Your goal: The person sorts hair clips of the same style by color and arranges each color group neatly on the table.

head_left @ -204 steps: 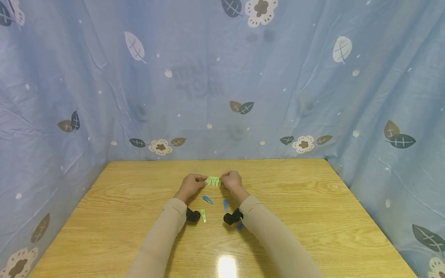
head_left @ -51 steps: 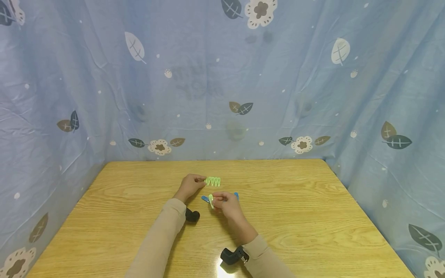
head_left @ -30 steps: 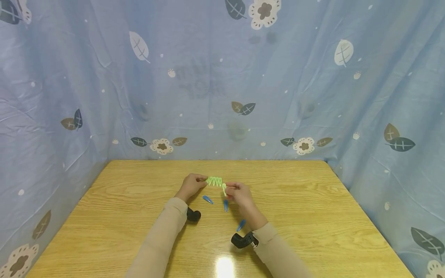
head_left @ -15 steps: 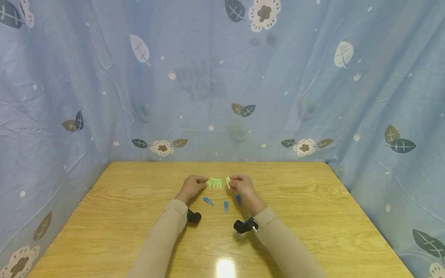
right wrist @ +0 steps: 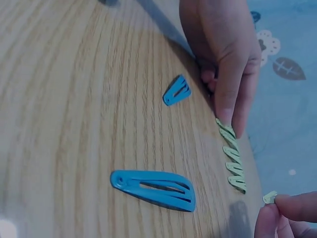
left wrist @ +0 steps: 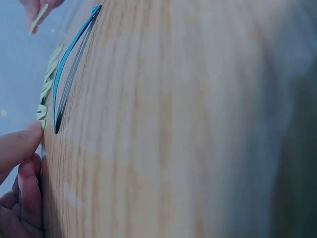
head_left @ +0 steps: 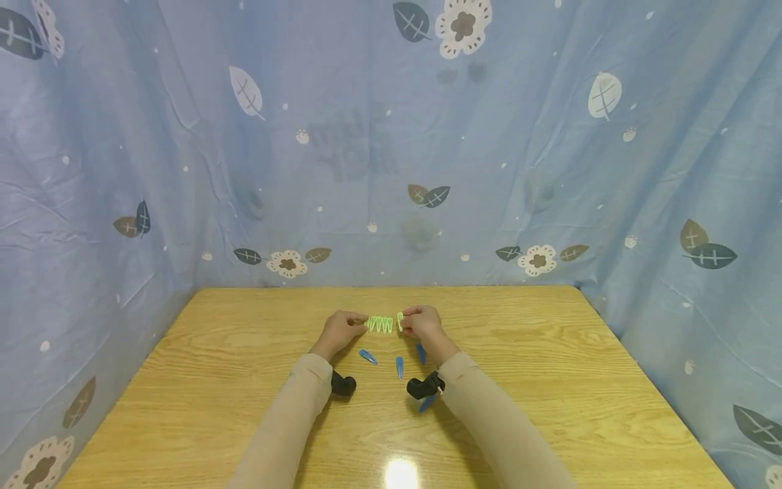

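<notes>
Several light green snap hair clips (head_left: 380,324) stand side by side in a row on the table; the right wrist view shows them leaning in a zigzag line (right wrist: 233,161). My left hand (head_left: 339,333) pinches the row's left end between thumb and finger. In the left wrist view, the row (left wrist: 48,82) runs away from the left thumb (left wrist: 20,146). My right hand (head_left: 424,324) pinches one more green hair clip (head_left: 400,321) between thumb and fingertips, a small gap to the right of the row. That clip (right wrist: 270,197) is partly covered by the fingertips.
Blue snap hair clips lie on the wooden table (head_left: 244,380) nearer me: one (head_left: 368,356) by the left hand, one (head_left: 399,367) in the middle, one (head_left: 421,353) under the right wrist, one (head_left: 427,403) by the black wrist camera (head_left: 421,388). A blue curtain (head_left: 342,170) surrounds the table.
My right hand has left the row, picked up the loose green hair clip from the near table, and brought it back beside the row's right end. The left hand has stayed at the left end.
</notes>
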Motion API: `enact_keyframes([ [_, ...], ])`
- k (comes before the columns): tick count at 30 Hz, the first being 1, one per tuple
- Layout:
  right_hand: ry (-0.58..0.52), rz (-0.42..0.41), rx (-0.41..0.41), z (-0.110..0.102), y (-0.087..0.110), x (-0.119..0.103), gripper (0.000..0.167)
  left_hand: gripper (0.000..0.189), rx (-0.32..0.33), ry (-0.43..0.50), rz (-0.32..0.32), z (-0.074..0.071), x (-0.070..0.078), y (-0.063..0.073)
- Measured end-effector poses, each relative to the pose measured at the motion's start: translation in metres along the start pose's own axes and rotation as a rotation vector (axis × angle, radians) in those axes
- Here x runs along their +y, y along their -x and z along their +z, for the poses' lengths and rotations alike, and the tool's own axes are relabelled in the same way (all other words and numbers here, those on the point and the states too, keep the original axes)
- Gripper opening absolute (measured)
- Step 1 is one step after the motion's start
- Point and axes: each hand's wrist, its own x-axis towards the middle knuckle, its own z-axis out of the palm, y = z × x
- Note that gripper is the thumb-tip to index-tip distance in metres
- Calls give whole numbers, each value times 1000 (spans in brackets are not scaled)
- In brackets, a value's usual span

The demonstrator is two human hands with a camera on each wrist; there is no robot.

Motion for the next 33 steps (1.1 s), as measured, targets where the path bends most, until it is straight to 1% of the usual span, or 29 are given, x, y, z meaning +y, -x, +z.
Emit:
enact_keyframes([
  [5, 43, 11, 2, 3, -4, 0, 19, 29, -2, 1, 1, 1, -2, 0],
  [15, 200, 7, 41, 11, -11, 4, 16, 29, -11, 16, -3, 3, -4, 1],
  [20, 278, 1, 55, 14, -14, 5, 14, 28, -9, 5, 5, 3, -2, 1],
  [27, 341, -8, 83, 17, -15, 2, 15, 29, -1, -9, -2, 0, 1, 1],
  [33, 380, -25, 83, 16, -13, -1, 13, 29, -3, -18, 13, 0, 2, 2],
])
